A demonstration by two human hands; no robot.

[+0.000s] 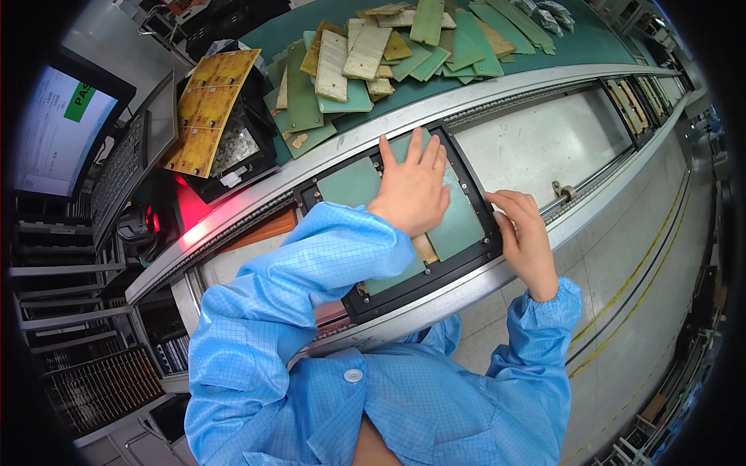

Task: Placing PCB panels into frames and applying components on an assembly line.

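Observation:
A black rectangular frame [440,273] with small metal studs lies across the rails of a conveyor in front of me. Pale green flat panels [347,185] sit inside it, with a small tan strip [425,248] showing between them. My left hand [416,182] rests flat on the panels, fingers spread, and hides part of them. At the frame's right edge, my right hand [524,241] has its thumb and fingertips closed on the rim.
Green and tan boards [365,54] are heaped on a green bench behind the conveyor [536,93]. A yellow panel [210,109] leans on a black bin at left, near a monitor [62,128], a keyboard [120,179] and a red-lit scanner [140,224]. More frames [633,109] stand far right.

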